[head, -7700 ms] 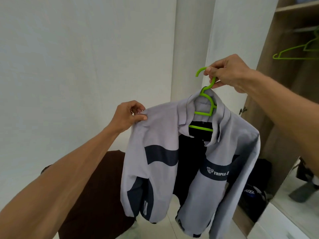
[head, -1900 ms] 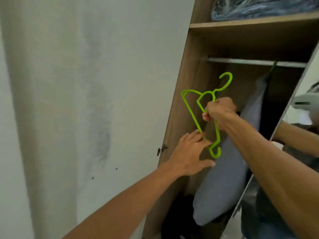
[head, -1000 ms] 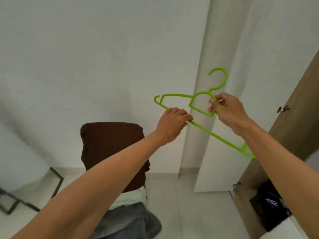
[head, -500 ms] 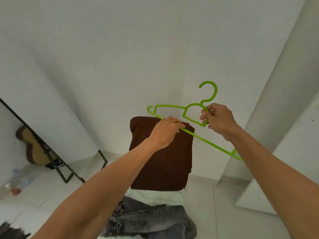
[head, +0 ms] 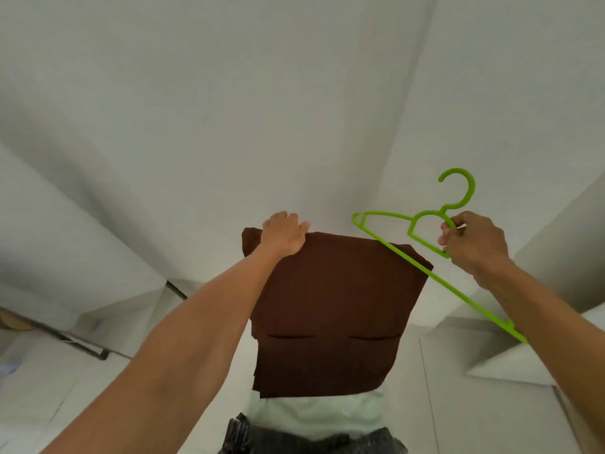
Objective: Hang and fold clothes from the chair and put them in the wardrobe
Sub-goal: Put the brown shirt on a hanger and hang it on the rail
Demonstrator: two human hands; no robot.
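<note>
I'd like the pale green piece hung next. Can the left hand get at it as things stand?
Probably not cleanly: the brown garment covers most of the pale green piece, leaving one strip showing, and the left hand is up on the brown garment's top edge.

**Hidden, cropped, blurred**

The brown garment covers whatever carries it. The left hand has its fingertips hidden behind the garment's top edge. The green hanger ends behind the right forearm. The bottom edge crops the dark jeans, and the lower-left objects are blurred.
</note>
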